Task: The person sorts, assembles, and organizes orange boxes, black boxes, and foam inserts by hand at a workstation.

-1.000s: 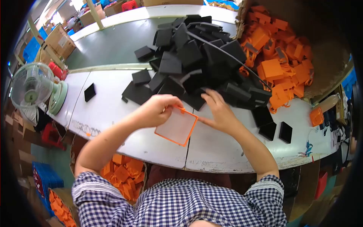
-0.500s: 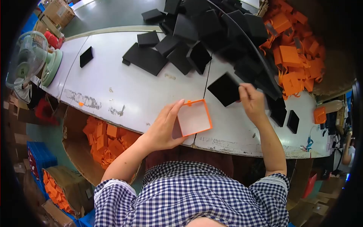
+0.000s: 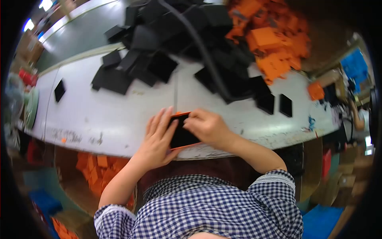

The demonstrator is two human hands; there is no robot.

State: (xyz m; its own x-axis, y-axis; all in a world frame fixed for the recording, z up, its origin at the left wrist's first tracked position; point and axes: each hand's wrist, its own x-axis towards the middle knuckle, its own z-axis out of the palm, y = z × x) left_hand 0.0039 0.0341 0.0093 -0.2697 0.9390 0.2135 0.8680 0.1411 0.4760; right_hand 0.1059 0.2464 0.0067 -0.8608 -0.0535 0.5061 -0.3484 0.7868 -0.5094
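Observation:
A shallow orange box (image 3: pixel 185 147) sits at the table's near edge, a square black foam pad (image 3: pixel 181 136) filling most of its inside. My left hand (image 3: pixel 156 140) grips the box's left side, fingers laid along the pad's edge and thumb by the near rim. Over the upper right corner, my right hand (image 3: pixel 209 128) has its fingers bent and pinched together at the pad, covering that part of it. Whether the pad lies fully flat is hidden by the hands.
Black foam pieces (image 3: pixel 147 40) are heaped across the table's back, with a curved dark strip (image 3: pixel 205 51) over them. Orange boxes (image 3: pixel 264 40) pile up at the far right. Under the table (image 3: pixel 115 135), a carton holds more orange boxes (image 3: pixel 97 169). A fan base (image 3: pixel 30 107) stands left.
My right hand has brought the black foam pad left and down into the orange box. My left hand has stayed on the box. The view has turned, shifting the background leftward.

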